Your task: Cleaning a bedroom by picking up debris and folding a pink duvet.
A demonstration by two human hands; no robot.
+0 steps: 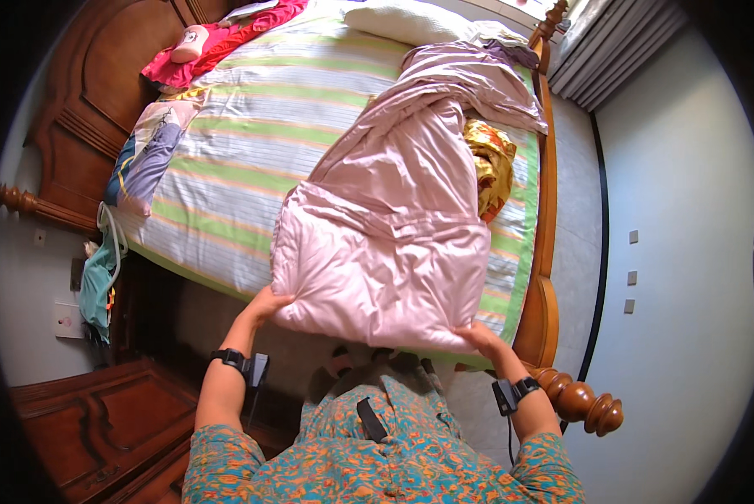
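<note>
A shiny pale pink quilt (385, 252) lies along the right part of the bed, its near portion folded over into a thick rectangle and its far part bunched. My left hand (268, 306) grips the quilt's near left corner, with the thumb on top and the other fingers mostly hidden. At the near right corner my right hand (481, 338) pinches the same quilt. Both arms reach forward, and the folded near edge is stretched between the two hands at the bed's edge.
A striped green and white sheet (251, 160) covers the bed. A yellow patterned cloth (491, 164) lies right of the quilt, a white pillow (406, 21) beyond. Cushions (154, 151) and red fabric (226, 42) lie left. A wooden bedpost (578, 399) stands near my right arm.
</note>
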